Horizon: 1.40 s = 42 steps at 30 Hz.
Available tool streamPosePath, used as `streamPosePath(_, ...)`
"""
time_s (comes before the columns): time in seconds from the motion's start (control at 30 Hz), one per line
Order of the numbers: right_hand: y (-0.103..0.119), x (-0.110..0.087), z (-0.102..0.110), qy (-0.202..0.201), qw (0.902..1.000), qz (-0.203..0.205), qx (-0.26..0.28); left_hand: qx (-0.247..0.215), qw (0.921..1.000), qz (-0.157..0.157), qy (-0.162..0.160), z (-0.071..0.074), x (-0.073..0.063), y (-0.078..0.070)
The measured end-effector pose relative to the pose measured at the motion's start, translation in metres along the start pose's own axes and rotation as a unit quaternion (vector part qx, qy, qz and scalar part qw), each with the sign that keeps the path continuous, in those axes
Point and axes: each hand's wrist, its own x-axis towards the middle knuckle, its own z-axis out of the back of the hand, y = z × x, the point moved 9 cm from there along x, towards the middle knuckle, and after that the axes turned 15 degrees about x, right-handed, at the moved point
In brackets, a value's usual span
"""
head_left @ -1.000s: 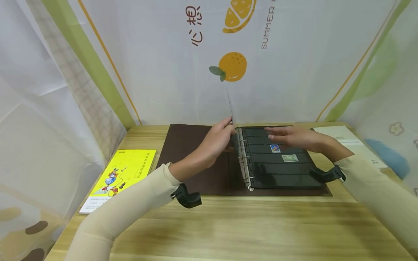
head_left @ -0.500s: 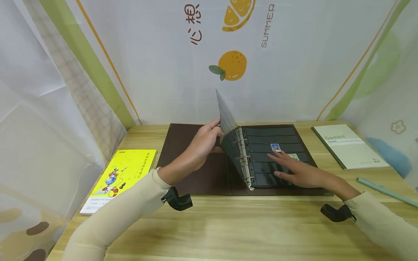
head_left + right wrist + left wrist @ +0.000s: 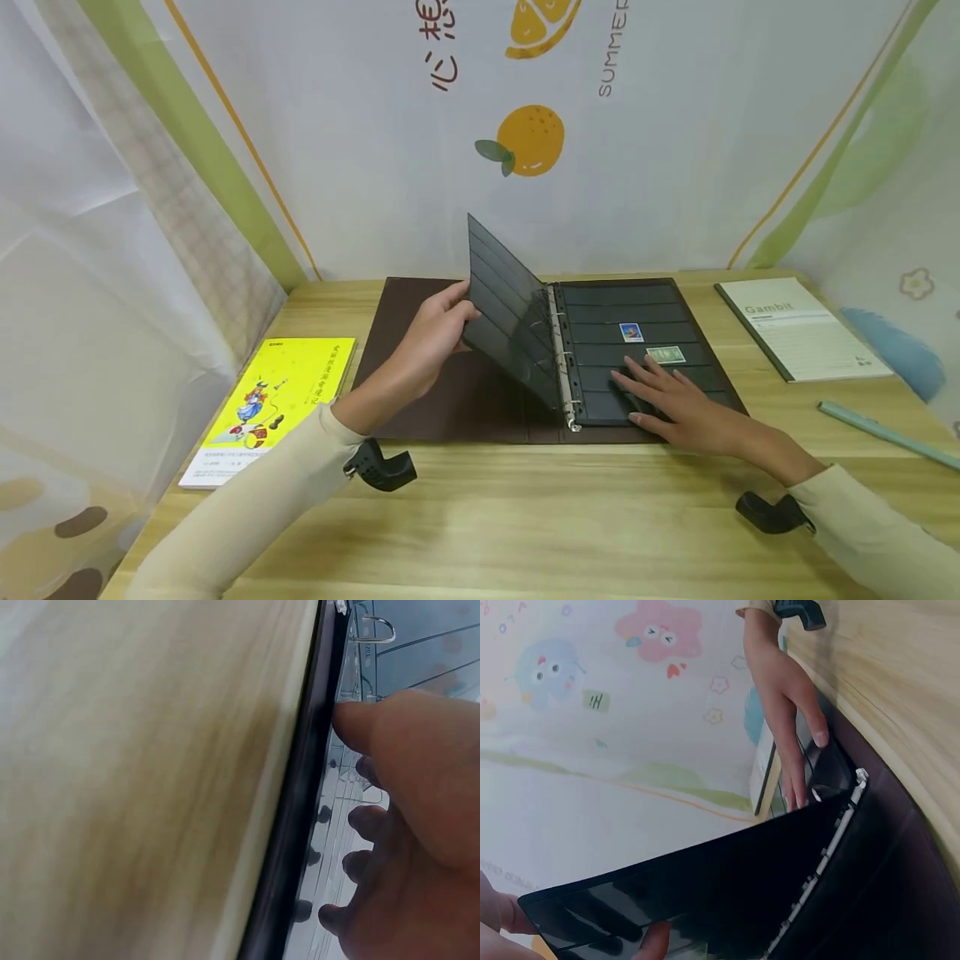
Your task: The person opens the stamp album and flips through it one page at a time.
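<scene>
A stamp album with a dark brown cover (image 3: 442,408) lies spread on the table, its metal ring spine (image 3: 561,358) near the middle. My left hand (image 3: 431,337) pinches the outer edge of a raised black stock page (image 3: 506,304), which leans left over the cover; the thumb (image 3: 655,941) also shows in the left wrist view. My right hand (image 3: 686,412) is over the lower part of the flat right page (image 3: 622,292), fingers extended and spread. Just above its fingertips are a green stamp (image 3: 666,355) and a small blue stamp (image 3: 632,332).
A yellow book (image 3: 288,387) lies left of the album. To the right are a pale notebook (image 3: 806,329) marked "Gambit" and a light green pen (image 3: 888,435). A white printed curtain (image 3: 637,192) hangs behind the table (image 3: 525,517).
The raised page has tipped leftward with my left hand. My right hand has come down from the page's top to its lower part, uncovering both stamps, the notebook and the pen.
</scene>
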Motion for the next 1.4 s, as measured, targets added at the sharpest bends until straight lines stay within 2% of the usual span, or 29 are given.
streamPosePath(0.23, -0.002, -0.002, -0.001, 0.003, 1.0000, -0.009, 0.001, 0.016, 0.9994, 0.025, -0.018, 0.014, -0.003, 0.024)
streamPosePath(0.6, -0.002, -0.003, -0.003, 0.020, 0.9996, -0.020, 0.001, 0.039, 0.9972, 0.058, -0.028, 0.026, -0.002, 0.062)
streamPosePath(0.97, -0.001, -0.003, -0.002, 0.022, 0.9995, -0.023, -0.005, 0.123, 0.9888, 0.066, -0.054, 0.035, 0.005, 0.090)
streamPosePath(1.17, 0.000, -0.003, -0.002, 0.026, 0.9994, -0.023, -0.005, 0.163, 0.9830, 0.079, -0.031, 0.036, 0.007, 0.106)
streamPosePath(1.4, -0.002, -0.003, -0.002, 0.025, 0.9994, -0.022, -0.010, 0.235, 0.9683, 0.084, 0.001, 0.031, 0.007, 0.119)
